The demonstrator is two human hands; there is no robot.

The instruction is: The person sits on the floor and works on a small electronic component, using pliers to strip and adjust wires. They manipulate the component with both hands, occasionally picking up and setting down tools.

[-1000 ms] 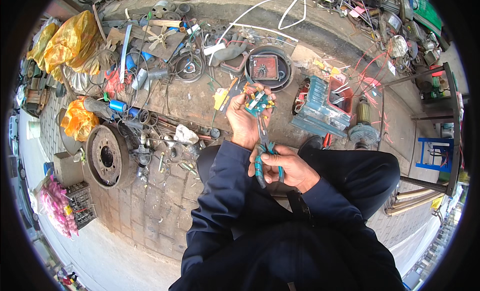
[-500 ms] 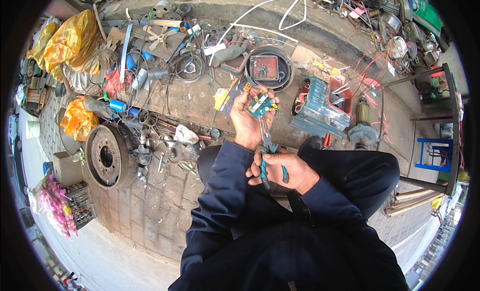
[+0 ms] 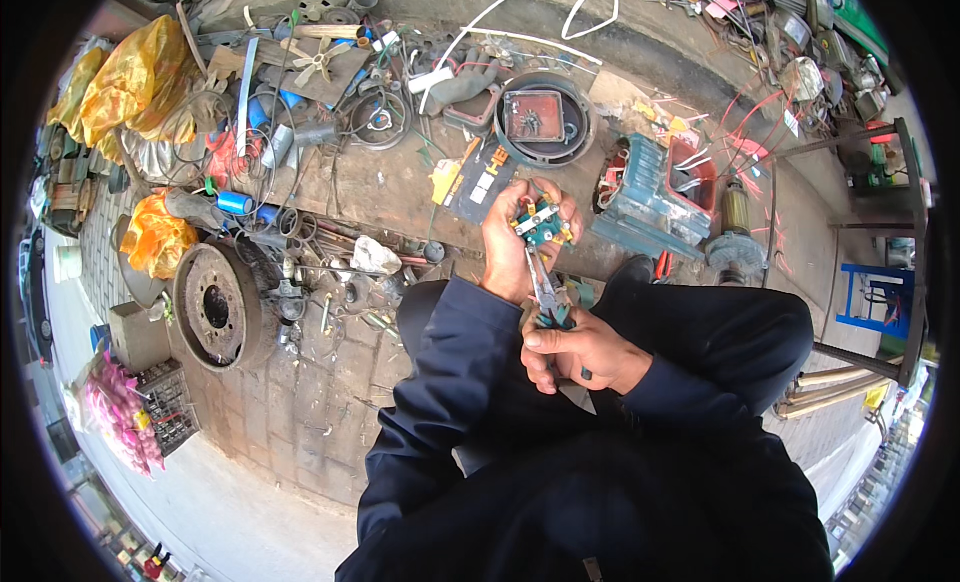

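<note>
My left hand [image 3: 505,244] holds a small green component [image 3: 538,226] with brass terminals and pale strips, fingers curled around it. My right hand [image 3: 590,352] grips long-nose pliers [image 3: 540,280] with teal handles, now mostly covered by its fingers. The pliers' jaws point up against the lower part of the component; whether they pinch anything there I cannot tell. Just beyond my left hand lies a dark printed card [image 3: 472,192]. To the right sit a teal motor housing [image 3: 650,222] and an armature [image 3: 735,214].
A round metal pan [image 3: 583,132] with a red tray is ahead. Left are a rusty wheel rim [image 3: 250,317], orange bags [image 3: 160,237], wires and pipe pieces. A metal frame [image 3: 906,232] and blue stand [image 3: 870,302] are at right. My bent legs surround my hands.
Both hands have shifted slightly right with the component and pliers. My right hand's fingers have wrapped further round the handles, and the view has moved a little.
</note>
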